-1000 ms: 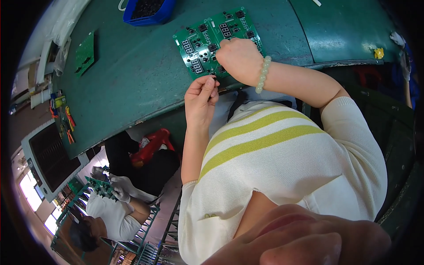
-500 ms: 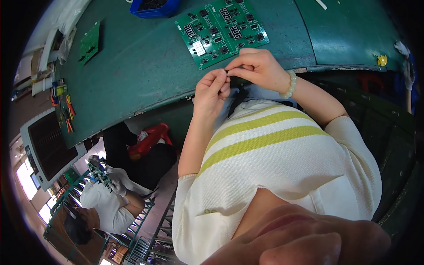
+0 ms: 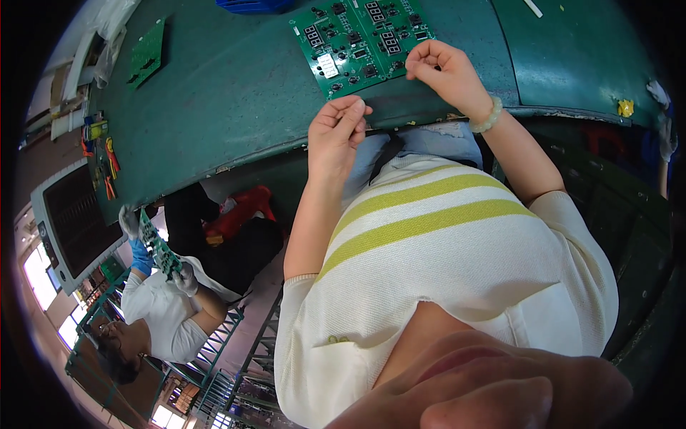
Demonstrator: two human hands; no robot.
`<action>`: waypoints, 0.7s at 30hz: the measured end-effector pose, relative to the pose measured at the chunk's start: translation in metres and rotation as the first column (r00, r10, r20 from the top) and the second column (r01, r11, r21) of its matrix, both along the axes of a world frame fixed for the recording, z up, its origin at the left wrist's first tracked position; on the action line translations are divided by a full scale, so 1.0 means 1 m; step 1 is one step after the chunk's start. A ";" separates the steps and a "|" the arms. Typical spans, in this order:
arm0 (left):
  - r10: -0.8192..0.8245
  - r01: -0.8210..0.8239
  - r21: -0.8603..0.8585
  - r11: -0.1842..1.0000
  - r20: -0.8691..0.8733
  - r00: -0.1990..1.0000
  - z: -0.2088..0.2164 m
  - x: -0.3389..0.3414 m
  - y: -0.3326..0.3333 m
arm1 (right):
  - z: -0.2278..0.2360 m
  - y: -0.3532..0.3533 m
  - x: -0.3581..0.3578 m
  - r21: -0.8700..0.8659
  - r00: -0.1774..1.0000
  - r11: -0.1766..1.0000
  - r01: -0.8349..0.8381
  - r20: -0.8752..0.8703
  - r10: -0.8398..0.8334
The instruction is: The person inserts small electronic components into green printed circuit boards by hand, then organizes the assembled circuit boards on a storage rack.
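A green circuit board panel (image 3: pixel 367 53) lies on the green table, populated with dark buttons, digit displays and small black parts; one display carries a white label. My right hand (image 3: pixel 451 77) is over its lower right corner, thumb and index finger pinched together. Whatever is between those fingertips is too small to make out. Just below the panel's near edge hovers my left hand (image 3: pixel 337 129), closed, thumb against the curled fingers. Its contents, if any, are hidden. The two hands are apart.
Another green board (image 3: pixel 148 53) lies at the left. A blue bin (image 3: pixel 254 6) stands at the far edge. Pliers (image 3: pixel 111 163) hang along the table's left edge. At lower left a gloved co-worker (image 3: pixel 168 314) holds a populated board. A yellow scrap (image 3: pixel 626 108) is at the right.
My right hand has parted from my left and moved right and away from me, to the panel's corner. The left stays closed near its place. The co-worker's board has tilted and shifted.
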State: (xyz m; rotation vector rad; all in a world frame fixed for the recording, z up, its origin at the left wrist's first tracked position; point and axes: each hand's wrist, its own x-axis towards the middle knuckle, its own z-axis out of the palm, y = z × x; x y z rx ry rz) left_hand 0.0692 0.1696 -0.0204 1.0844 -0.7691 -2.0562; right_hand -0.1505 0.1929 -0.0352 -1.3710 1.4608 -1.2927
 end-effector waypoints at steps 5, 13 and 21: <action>0.083 -0.077 -0.084 0.993 0.061 0.995 0.005 0.000 -0.016 | 0.002 0.001 -0.009 0.229 0.806 0.955 -0.187 0.592 0.015; 0.252 0.141 -0.607 0.782 0.516 0.819 -0.004 -0.016 -0.046 | 0.007 -0.005 0.003 -0.044 0.961 0.999 -0.007 -0.276 -0.006; 0.347 0.483 -0.666 0.568 0.726 0.594 -0.009 -0.025 -0.050 | -0.002 -0.015 0.010 -0.132 0.765 0.987 -0.095 -0.643 -0.013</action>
